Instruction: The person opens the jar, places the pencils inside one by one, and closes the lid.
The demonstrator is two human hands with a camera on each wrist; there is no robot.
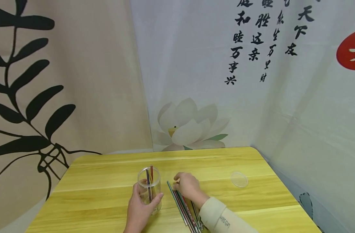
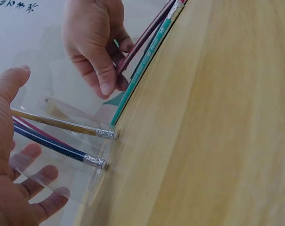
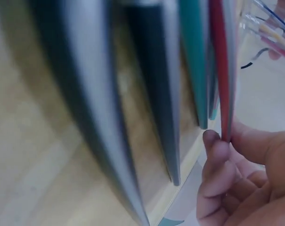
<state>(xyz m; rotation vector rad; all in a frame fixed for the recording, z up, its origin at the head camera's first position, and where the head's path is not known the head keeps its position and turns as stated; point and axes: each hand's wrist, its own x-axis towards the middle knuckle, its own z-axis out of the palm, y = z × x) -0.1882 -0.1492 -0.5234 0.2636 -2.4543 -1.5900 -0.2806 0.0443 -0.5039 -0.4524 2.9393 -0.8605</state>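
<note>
My left hand (image 1: pixel 140 205) grips a clear jar (image 1: pixel 156 191) that stands upright on the table, thumb on one side and fingers round the other. Inside lean a few pencils (image 2: pixel 62 147), dark blue, red and gold, eraser ends down. To the right lies a loose bunch of pencils (image 1: pixel 181 207) in green, red and dark colours. My right hand (image 1: pixel 189 186) is at the far ends of this bunch. In the right wrist view its thumb and fingertips pinch the end of a red pencil (image 3: pixel 221 70), with a green pencil (image 3: pixel 193 56) beside it.
A round clear lid (image 1: pixel 239 180) lies on the wooden table (image 1: pixel 102 187), right of the pencils. Behind the table's far edge hangs a cloth backdrop (image 1: pixel 189 64) with a printed flower and writing.
</note>
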